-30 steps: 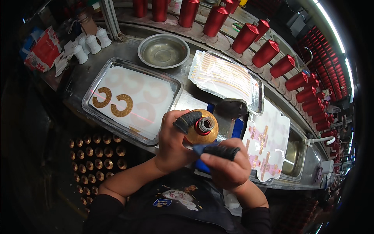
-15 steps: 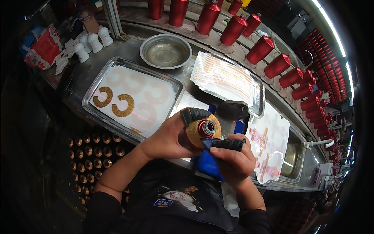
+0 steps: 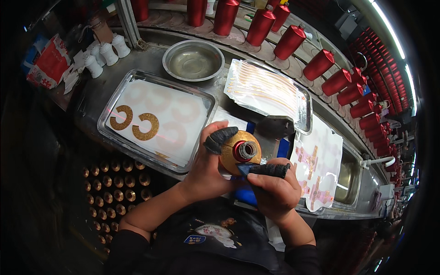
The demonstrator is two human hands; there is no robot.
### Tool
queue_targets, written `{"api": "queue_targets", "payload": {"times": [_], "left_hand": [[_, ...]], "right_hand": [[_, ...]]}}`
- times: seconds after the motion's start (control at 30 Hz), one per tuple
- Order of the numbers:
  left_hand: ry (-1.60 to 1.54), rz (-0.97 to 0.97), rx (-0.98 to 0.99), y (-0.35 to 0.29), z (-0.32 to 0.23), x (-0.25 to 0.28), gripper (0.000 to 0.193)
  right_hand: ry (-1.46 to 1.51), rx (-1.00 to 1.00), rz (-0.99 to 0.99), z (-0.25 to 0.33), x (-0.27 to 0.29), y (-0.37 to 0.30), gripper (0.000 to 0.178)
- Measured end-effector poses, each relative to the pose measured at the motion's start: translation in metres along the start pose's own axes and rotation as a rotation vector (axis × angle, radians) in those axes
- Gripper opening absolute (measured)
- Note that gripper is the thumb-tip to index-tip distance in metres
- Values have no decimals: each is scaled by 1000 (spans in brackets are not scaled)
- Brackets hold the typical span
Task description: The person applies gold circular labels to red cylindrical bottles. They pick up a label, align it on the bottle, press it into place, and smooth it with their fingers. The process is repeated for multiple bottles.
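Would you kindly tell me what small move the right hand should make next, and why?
I would probably slide the blue tool lightly over the gold-topped bottle: the right hand holds its tip at the gold surface, beside the threaded neck, while the left hand grips the bottle.

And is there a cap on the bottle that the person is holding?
No, the bottle in the left hand shows a bare, open, threaded neck.

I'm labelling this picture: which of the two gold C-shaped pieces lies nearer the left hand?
The gold piece on the right, closer to the left hand; the other gold piece lies farther left.
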State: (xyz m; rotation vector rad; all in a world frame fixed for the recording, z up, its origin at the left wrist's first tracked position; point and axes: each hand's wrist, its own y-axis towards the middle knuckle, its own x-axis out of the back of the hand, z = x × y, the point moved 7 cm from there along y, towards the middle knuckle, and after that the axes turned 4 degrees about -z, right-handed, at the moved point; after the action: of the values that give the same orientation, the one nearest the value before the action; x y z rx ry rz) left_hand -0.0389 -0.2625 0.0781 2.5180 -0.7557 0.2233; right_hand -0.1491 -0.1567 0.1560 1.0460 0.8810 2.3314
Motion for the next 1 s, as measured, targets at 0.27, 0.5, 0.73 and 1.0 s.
{"api": "queue_targets", "payload": {"times": [0.27, 0.5, 0.73, 1.0], "left_hand": [[-69, -17, -1, -2, 3, 4, 87], [64, -53, -145, -4, -5, 9, 92], [113, -114, -123, -13, 0, -1, 86], [246, -234, -115, -27, 4, -7, 85]], "right_hand": [[28, -41, 5, -1, 0, -1, 39], [79, -41, 12, -5, 0, -4, 40], [68, -65, -31, -2, -7, -9, 36], [-50, 53, -112, 11, -1, -23, 40]]}}
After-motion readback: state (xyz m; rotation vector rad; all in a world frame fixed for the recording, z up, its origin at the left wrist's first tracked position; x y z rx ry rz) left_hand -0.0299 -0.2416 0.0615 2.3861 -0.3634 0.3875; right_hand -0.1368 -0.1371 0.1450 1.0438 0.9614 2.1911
